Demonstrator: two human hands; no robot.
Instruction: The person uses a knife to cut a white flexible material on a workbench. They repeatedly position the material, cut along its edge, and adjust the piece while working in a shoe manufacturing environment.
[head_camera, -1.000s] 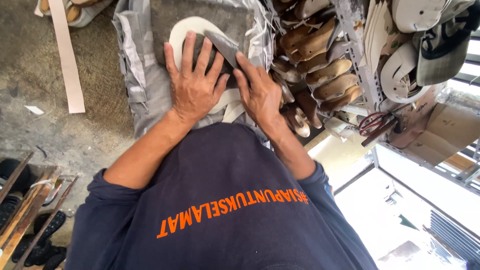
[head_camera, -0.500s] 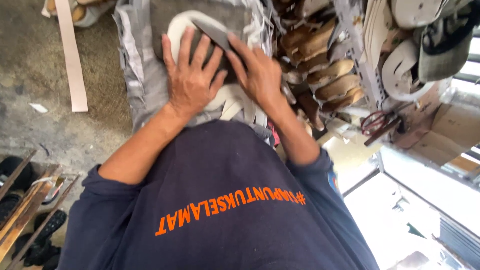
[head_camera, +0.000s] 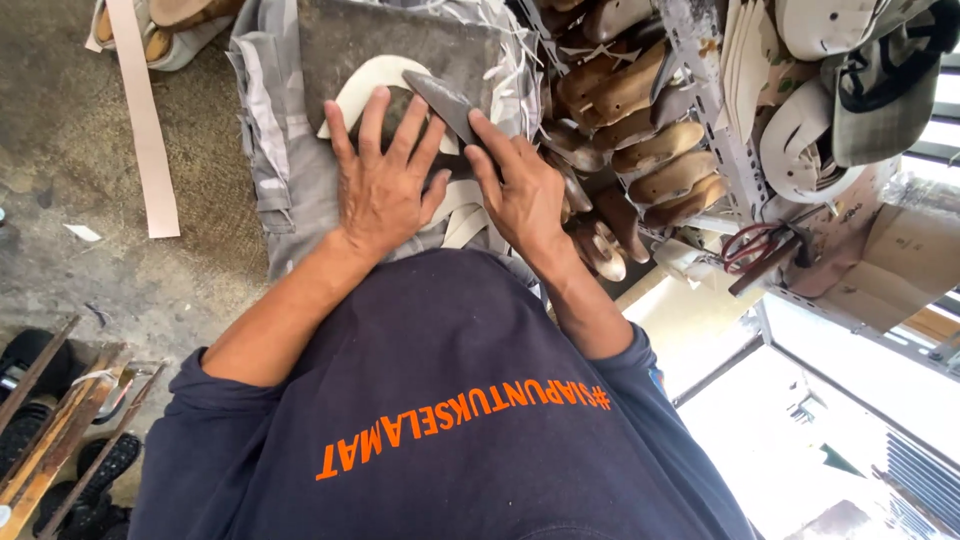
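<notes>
Work slab (head_camera: 330, 40) crowded: left hand (head_camera: 385, 185) and right hand (head_camera: 525, 195) press side by side on the pale cut-out piece (head_camera: 365, 85), no gap between them. Right side blocked by racked wooden shoe lasts (head_camera: 640, 130), close against the right hand. Left side open over bare concrete floor (head_camera: 60, 150), only a pale strip (head_camera: 145, 130) lying there.

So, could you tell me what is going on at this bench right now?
A person presses the left hand flat on a cream, curved shoe-upper piece lying on a dark stone slab on their lap. The right hand holds a dark pointed knife, its tip over the piece. More cream strips lie under the hands, and wooden shoe lasts fill a rack beside them.
</notes>
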